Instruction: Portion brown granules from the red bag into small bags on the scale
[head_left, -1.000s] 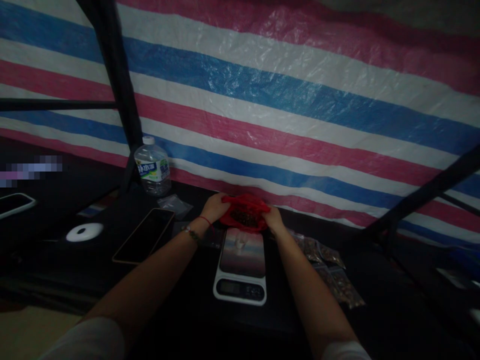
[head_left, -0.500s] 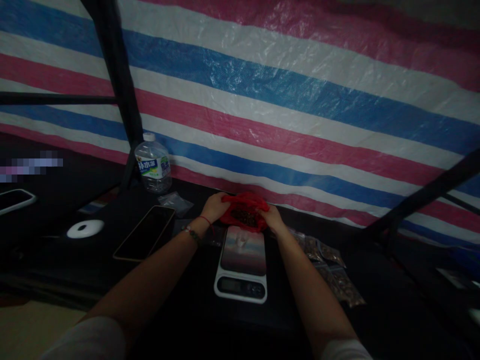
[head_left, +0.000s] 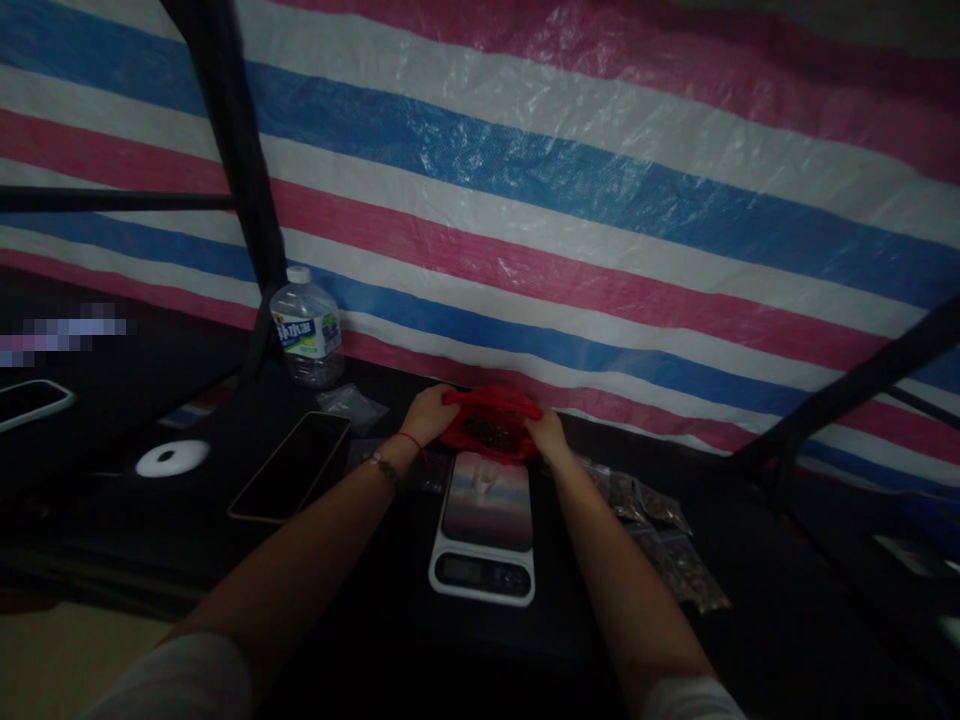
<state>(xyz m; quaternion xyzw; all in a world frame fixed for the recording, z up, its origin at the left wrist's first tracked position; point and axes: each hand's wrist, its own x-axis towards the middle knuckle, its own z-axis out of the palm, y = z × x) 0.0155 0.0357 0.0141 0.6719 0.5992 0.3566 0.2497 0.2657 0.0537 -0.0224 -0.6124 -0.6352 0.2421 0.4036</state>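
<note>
A red plastic bag [head_left: 499,398] stands with its mouth spread, just behind the kitchen scale [head_left: 487,515]. Small dark brown pieces [head_left: 487,433] lie inside it, too dim to name. My left hand [head_left: 430,414] grips the bag's left rim, fingers closed on the plastic. On the opposite side, my right hand [head_left: 546,436] pinches the right rim. The scale is white with a shiny platform, and a small clear object [head_left: 484,478] rests on that platform. Its display shows no figure I can read.
Several clear zip bags [head_left: 660,510] of brown pieces lie right of my right forearm. To the left are a phone [head_left: 291,468], a white round device [head_left: 172,458], an empty zip bag [head_left: 351,408] and a plastic bottle [head_left: 307,330]. Striped sheeting [head_left: 562,230] hangs behind the black table.
The bag's mouth is pulled a little wider, my right hand having shifted slightly right with its rim. My left hand stays in place.
</note>
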